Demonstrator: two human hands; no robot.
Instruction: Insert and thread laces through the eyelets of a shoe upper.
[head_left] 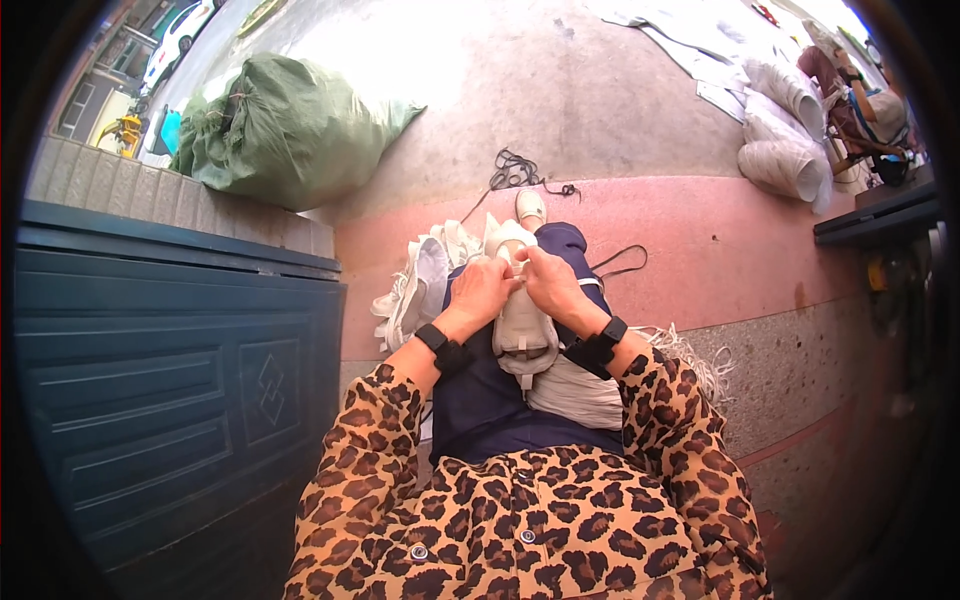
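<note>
The left hand (484,290) and right hand (549,285) pinch a pale shoe (522,325); a bulging green sack (290,130) hides its contents.

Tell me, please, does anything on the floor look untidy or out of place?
Yes: a black cord lies in a loose tangle on the floor, just beyond the person's foot. It looks odd because it is not neatly coiled.

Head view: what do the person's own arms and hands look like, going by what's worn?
The left sleeve and right sleeve are leopard print, dark spots on tan. Each wrist wears a black strap. The left hand and right hand are ungloved.
</note>
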